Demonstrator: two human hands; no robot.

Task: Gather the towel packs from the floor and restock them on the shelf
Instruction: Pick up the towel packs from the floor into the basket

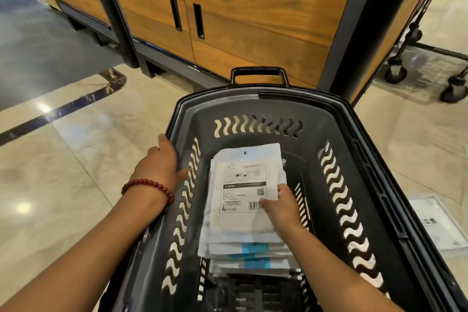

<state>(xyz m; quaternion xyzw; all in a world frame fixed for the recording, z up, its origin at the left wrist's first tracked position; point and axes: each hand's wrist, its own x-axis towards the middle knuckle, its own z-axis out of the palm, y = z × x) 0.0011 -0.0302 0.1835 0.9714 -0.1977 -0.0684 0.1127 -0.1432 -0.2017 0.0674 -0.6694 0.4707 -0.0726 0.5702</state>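
A dark grey plastic basket [255, 109] stands on the floor right in front of me. Inside it lies a stack of several white towel packs [243, 185], the top one label side up. My right hand [281, 204] rests on the right edge of the top pack, fingers gripping it. My left hand [162, 162], with a red bead bracelet on the wrist, holds the basket's left rim. One more flat white towel pack [440, 225] lies on the floor to the right of the basket.
A wooden display unit [228, 12] with dark metal posts and cabinet doors stands just beyond the basket. A wheeled rack [428, 68] is at the far right. Polished tile floor [63, 185] stretches to the left.
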